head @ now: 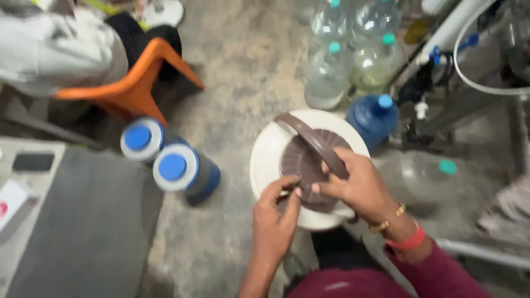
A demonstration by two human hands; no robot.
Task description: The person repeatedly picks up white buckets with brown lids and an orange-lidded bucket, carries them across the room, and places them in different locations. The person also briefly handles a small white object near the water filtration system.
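A round cream-white container stands on the concrete floor in front of me, with a ribbed brown lid in its middle and a brown carrying handle swung across it. My right hand grips the lower end of the brown handle, fingers wrapped over it. My left hand pinches the near edge of the brown lid with thumb and fingers. A gold bracelet and a red band sit on my right wrist.
Two blue-capped jugs stand at the left beside an orange plastic stool. Several clear bottles with teal caps and a dark blue bottle crowd the back right, near white pipes. A grey mat lies lower left.
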